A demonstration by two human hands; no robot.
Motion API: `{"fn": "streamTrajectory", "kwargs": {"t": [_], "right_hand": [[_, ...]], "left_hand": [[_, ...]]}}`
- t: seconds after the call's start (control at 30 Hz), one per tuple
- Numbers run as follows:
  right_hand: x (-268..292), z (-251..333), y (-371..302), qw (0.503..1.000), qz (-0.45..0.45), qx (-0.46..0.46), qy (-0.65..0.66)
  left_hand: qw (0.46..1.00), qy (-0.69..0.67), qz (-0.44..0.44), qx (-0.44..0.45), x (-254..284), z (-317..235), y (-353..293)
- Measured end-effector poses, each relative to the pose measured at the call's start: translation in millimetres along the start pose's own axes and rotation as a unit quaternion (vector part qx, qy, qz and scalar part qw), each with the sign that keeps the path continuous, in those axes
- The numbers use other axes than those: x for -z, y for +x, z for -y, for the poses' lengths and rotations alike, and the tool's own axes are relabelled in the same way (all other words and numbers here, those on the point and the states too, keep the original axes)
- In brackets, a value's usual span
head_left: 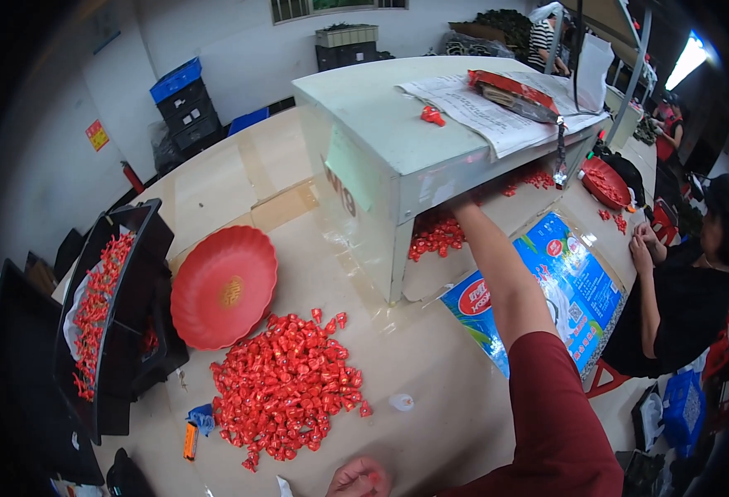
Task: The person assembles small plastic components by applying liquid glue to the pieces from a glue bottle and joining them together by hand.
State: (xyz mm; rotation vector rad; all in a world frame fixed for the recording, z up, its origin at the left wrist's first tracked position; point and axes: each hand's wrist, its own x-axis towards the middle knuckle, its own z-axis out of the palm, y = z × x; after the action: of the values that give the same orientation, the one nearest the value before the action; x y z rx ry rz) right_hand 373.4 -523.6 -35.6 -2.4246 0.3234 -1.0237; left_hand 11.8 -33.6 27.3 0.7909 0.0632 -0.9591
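Note:
My left hand (359,478) is at the lower edge, fingers curled in. A spot of red shows at its fingertips, too small to name. Before it lies a big heap of small glossy red plastic pieces (286,385). My right forearm (501,269), in a maroon sleeve, reaches under the pale green raised shelf (356,132). The shelf's edge hides my right hand and its fingers. Beside that wrist, under the shelf, sits another pile of red pieces (437,238).
Left of the heap are a scalloped red bowl (224,286), a black crate (124,323) of red parts and an orange lighter (190,441). A blue printed sheet (547,282) lies under my arm. A co-worker (671,290) sits at right by another red bowl (605,184).

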Motion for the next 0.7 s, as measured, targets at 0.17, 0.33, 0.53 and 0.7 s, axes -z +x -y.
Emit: {"fn": "streamTrajectory", "kwargs": {"t": [0.17,0.33,0.53,0.7], "right_hand": [[7.5,-23.8,11.0,0.999,0.022,-0.002,0.047],[35.4,-41.8,38.4,0.997,0.036,-0.019,0.066],[123.2,98.3,-69.5,0.939,0.107,-0.229,0.235],[195.8,184.7,-185.4,0.904,0.211,-0.237,0.288]], "left_hand": [[0.999,-0.03,0.009,-0.014,8.7,4.5,-1.1],[0.997,-0.065,0.028,-0.017,7.6,9.1,-2.7],[0.997,-0.075,0.002,-0.016,18.2,17.8,-2.8],[0.996,-0.069,-0.001,-0.055,15.8,18.4,0.6]]}}
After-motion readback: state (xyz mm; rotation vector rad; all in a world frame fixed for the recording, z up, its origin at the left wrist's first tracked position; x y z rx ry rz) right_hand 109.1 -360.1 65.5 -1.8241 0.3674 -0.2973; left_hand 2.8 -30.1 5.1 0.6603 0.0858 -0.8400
